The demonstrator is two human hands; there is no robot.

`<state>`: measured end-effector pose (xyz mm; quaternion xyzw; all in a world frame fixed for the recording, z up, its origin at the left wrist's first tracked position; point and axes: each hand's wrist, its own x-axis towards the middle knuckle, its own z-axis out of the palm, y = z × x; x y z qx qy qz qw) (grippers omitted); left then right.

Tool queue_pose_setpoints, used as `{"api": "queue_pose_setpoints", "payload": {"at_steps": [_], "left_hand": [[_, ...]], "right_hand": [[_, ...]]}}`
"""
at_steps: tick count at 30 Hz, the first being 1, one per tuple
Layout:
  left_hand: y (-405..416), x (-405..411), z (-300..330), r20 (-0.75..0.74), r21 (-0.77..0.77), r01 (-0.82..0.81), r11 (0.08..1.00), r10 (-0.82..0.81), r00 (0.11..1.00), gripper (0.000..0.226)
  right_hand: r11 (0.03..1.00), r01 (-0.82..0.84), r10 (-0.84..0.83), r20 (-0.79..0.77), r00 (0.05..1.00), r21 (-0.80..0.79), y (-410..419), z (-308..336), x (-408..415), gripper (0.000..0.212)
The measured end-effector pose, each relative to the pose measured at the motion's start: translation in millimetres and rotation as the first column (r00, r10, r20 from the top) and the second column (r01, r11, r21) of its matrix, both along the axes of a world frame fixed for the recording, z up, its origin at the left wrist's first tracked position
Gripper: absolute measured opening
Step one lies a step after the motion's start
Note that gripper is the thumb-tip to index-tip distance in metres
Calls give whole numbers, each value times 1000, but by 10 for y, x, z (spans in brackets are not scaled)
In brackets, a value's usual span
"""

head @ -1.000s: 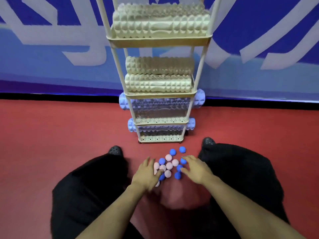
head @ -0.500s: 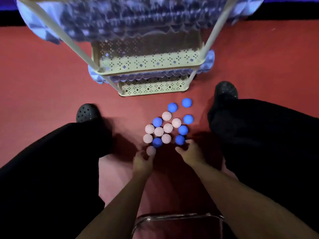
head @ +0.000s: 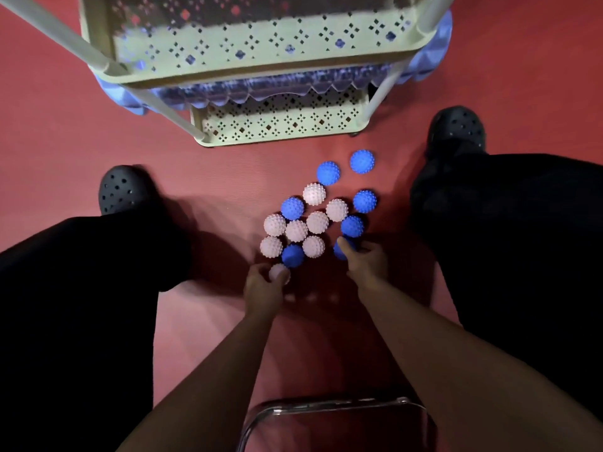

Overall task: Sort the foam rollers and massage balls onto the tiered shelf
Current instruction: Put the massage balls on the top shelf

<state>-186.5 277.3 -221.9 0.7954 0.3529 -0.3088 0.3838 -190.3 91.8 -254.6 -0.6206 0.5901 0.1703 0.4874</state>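
- Red floor (head: 208, 177) carries spiky balls before the shelf (head: 280, 125).
- Left hand (head: 264, 288) curls around a pink ball (head: 279, 273).
- Right hand (head: 365, 261) pinches a blue ball (head: 341, 251).

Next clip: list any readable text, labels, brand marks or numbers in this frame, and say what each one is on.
None can be read. The cream perforated plastic shelf carries only diamond cut-out patterns, no lettering. The pink and blue spiky massage balls, the black perforated clogs and the red floor mat show no print. The left hand and right hand cover no visible label.
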Motion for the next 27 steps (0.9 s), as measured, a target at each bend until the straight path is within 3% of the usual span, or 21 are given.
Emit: {"api": "queue_pose_setpoints", "payload": {"at_steps": [7,10,13,15,19,22,27], "left_hand": [[95,-80,24,-49,-85,-77,993,73,996,62],[117,-112,75,-73,-176,-117,977,105,992,69],[108,-125,137,-107,-259,-197,946,175,979,37],[107,-120,135,-131,-302,-279,912,250,959,30],[91,-52,15,-292,-353,-439,826,349,891,34],[52,37,-44,-330,-332,-391,859,282,901,61],[-67,128,-170,-378,-305,-420,855,296,877,59]], "right_hand": [[993,59,-60,9,998,101,7,36,41,50],[991,6,-11,39,999,130,13,244,50,15],[973,-95,84,63,994,212,62,272,-35,19],[955,-100,91,47,995,278,123,256,-65,12],[913,-159,159,33,987,377,182,212,-23,14],[885,-239,233,65,970,400,202,197,52,32],[870,-356,333,128,934,340,225,90,69,33]]}}
